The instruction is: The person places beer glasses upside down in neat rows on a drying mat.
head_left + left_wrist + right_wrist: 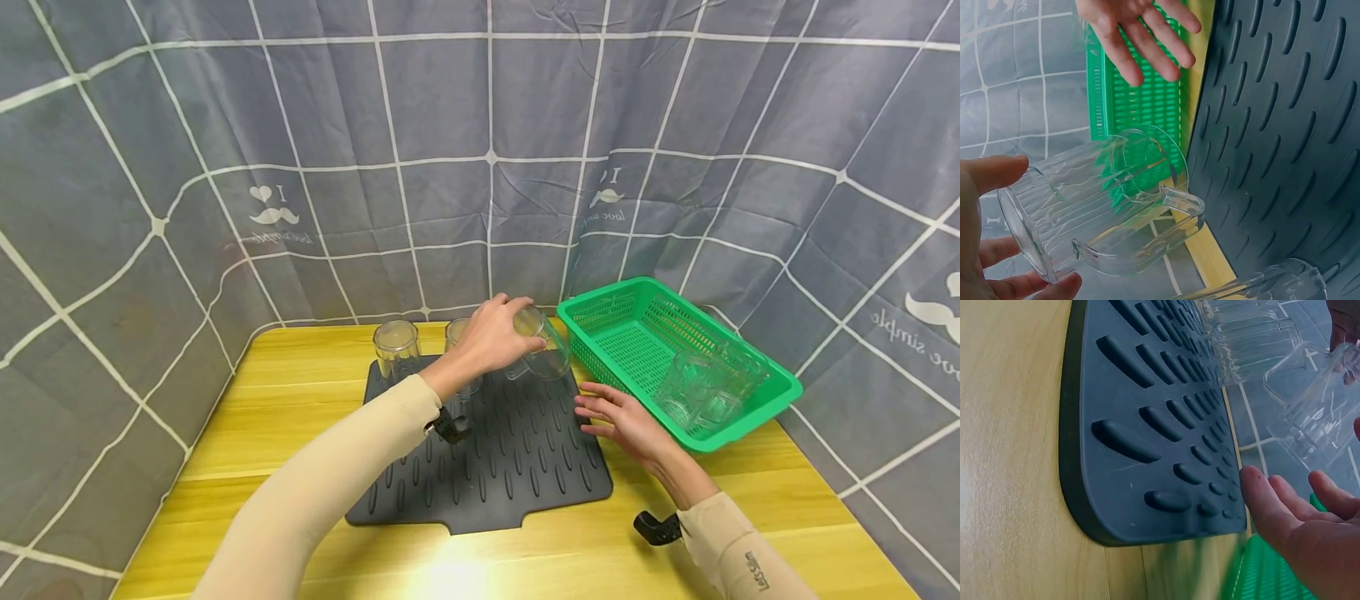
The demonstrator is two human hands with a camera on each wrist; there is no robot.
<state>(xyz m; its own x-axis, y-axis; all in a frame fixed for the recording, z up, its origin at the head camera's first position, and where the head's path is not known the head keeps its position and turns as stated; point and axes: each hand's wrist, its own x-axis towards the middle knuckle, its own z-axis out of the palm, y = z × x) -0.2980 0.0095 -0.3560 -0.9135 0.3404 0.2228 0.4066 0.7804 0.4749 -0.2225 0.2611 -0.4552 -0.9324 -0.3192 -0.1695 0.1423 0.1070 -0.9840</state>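
My left hand grips a clear glass mug at its base end, fingers and thumb round the rim of the base. The mug is tilted in the air above the back right of a dark grey ridged mat. Its handle and open end show in the left wrist view, the mouth pointing away from the palm. Beside the mat's right edge, my right hand is held with fingers extended, touching nothing visible. Two more glass mugs, a left one and one partly behind my left wrist, stand at the mat's back.
A green plastic basket stands right of the mat, with glass mugs lying in its near right end. The wooden table meets a grey curtain with white lines at the back and sides.
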